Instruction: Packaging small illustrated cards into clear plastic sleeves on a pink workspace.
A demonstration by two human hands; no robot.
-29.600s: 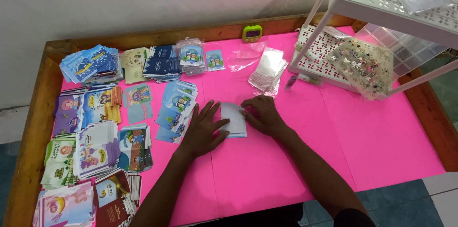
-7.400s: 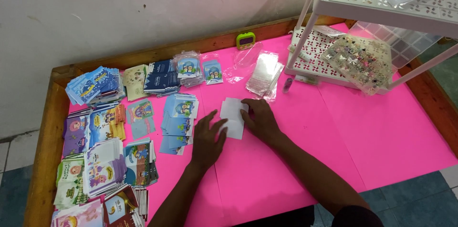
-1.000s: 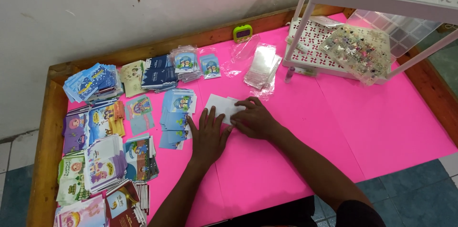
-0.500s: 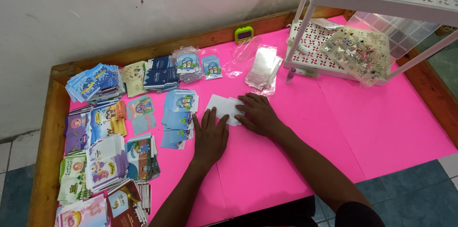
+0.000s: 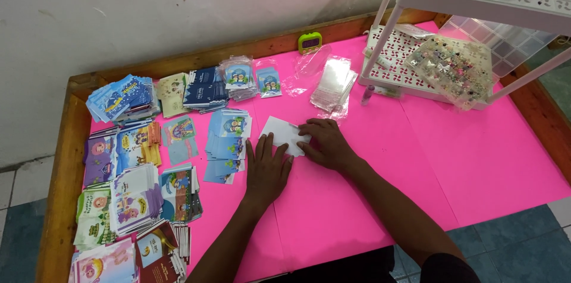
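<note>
White card (image 5: 282,132) lies tilted, long axis toward upper left, under both hands.

Bare forearms, left hand (image 5: 267,170) (no rings visible)

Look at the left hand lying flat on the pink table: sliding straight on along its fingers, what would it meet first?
The white paper that the left hand already touches at its fingertips; beyond it, probably the packet with blue cards.

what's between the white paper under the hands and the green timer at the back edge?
Head view: clear plastic sleeves on the pink mat lie between white paper and green timer.
</note>
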